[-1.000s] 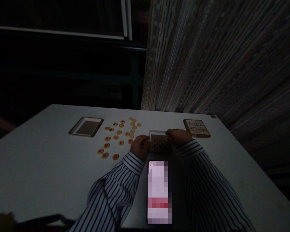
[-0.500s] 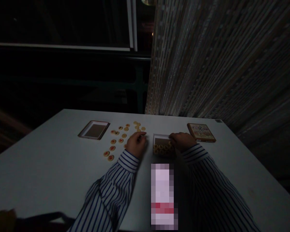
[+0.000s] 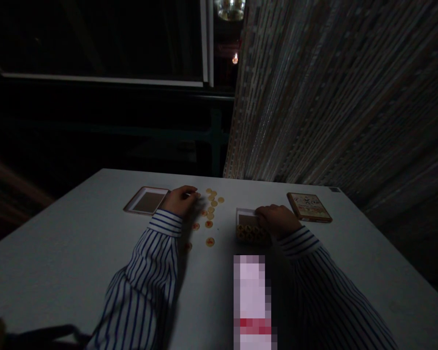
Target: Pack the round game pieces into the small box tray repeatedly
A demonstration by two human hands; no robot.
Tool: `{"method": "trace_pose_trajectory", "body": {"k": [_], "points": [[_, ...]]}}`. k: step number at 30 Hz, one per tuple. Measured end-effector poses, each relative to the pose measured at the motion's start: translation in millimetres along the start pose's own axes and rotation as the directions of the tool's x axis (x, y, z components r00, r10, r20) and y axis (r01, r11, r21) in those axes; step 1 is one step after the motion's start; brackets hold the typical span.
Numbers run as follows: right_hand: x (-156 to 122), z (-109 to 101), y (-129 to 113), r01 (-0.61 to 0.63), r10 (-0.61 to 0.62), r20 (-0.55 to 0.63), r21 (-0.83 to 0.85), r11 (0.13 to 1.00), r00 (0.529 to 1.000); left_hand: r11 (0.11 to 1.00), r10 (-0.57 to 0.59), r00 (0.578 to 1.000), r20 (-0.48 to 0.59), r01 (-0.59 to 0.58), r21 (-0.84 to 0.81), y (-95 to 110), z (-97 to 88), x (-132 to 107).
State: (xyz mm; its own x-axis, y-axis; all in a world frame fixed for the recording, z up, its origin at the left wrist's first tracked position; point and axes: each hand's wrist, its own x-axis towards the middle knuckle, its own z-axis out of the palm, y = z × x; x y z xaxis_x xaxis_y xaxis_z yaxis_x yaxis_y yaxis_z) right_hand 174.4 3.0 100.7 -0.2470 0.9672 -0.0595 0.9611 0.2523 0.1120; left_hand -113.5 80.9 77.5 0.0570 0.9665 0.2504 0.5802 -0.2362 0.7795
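Observation:
My left hand (image 3: 181, 201) hovers low over the table among round Chinese chess pieces (image 3: 209, 241). Its fingers are curved, with a gap between thumb and forefinger. It partly hides the pieces behind it. A pale chess piece lies close to its fingertips, and I cannot tell if they touch. My right hand (image 3: 279, 218) is closed on the right edge of an open box (image 3: 245, 212). Rows of chess pieces (image 3: 251, 232) fill the near part of that box; its far part shows a bare brown bottom.
An empty lid-like tray (image 3: 146, 200) lies at the left. A closed printed box (image 3: 309, 207) sits at the right. Near me is a blurred-out bright object (image 3: 253, 296). A string curtain (image 3: 295, 97) hangs behind the white table (image 3: 76, 257).
My left hand has moved left and slightly away, from beside the open box toward the tray. My right hand stays on the box. The view has shifted slightly.

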Motion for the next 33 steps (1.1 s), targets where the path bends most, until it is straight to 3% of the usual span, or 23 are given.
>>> {"method": "trace_pose_trajectory", "body": {"k": [2,9,15,20,26,29,33], "points": [[2,-2,-2,0.014,-0.014,-0.01,0.014,1.0,1.0,1.0,0.014,0.999,0.03,-0.014,0.003,-6,-10.9,6],[11,-13,-12,0.057,-0.058,-0.02,-0.04,0.998,0.998,0.996,-0.017,0.998,-0.052,0.022,0.092,-39,-37.4,22],[26,-17,-23,0.086,-0.087,-0.011,-0.095,0.992,0.996,0.95,-0.07,0.997,0.028,0.059,0.308,-62,-49.5,27],[48,-19,-42,0.175,-0.175,0.011,-0.017,0.984,0.985,0.851,-0.156,0.978,0.137,0.063,0.521,-62,-45.8,27],[64,-21,-73,0.249,-0.249,0.0,0.037,0.968,0.968,0.797,-0.085,0.961,0.264,-0.093,0.596,-67,-30.9,29],[67,-24,-85,0.283,-0.283,0.028,0.028,0.959,0.959,0.758,-0.072,0.958,0.278,-0.129,0.639,-67,-27.3,28],[71,-26,-97,0.311,-0.311,0.033,0.006,0.95,0.95,0.74,-0.11,0.962,0.25,-0.089,0.667,-67,-24.3,25]]}}
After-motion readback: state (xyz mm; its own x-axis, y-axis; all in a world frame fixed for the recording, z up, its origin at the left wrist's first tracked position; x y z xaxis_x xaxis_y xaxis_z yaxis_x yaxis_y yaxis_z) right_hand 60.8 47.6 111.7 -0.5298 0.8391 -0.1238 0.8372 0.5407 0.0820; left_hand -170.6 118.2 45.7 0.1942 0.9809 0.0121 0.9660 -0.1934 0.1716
